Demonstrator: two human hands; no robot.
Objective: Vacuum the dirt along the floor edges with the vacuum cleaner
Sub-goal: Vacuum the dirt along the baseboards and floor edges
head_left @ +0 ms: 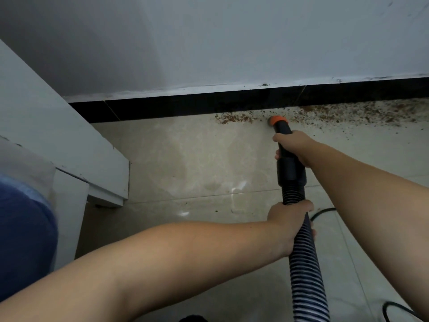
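The floor (185,159) is pale, shiny tile and fills the middle and lower part of the frame. Along the top runs a grey wall (232,43) with a black strip (162,108) at its foot. A white cabinet (58,135) stands at the left.

The vacuum hose (304,263) comes up from the bottom right. It is ribbed and looks bendy, so it will flop and twist if held far back. It ends in a black hard tube (290,168), which looks stiff and smooth and is the best place to steer from.

The left hand (290,219) wraps around the hose just below the tube. The right hand (294,147) wraps around the tube higher up, near the tip. Both are closed tight on the vacuum.

The orange nozzle (277,120) sits on the floor in the upper right, right by the black strip.

The dirt (348,115) is brown crumbs along that edge. Most lies to the right of the nozzle, and a small patch lies to its left. The crumbs look light and loose, so they should lift easily. Much of the edge is not yet clean.

A thin black cord (322,212) lies on the floor at the right.
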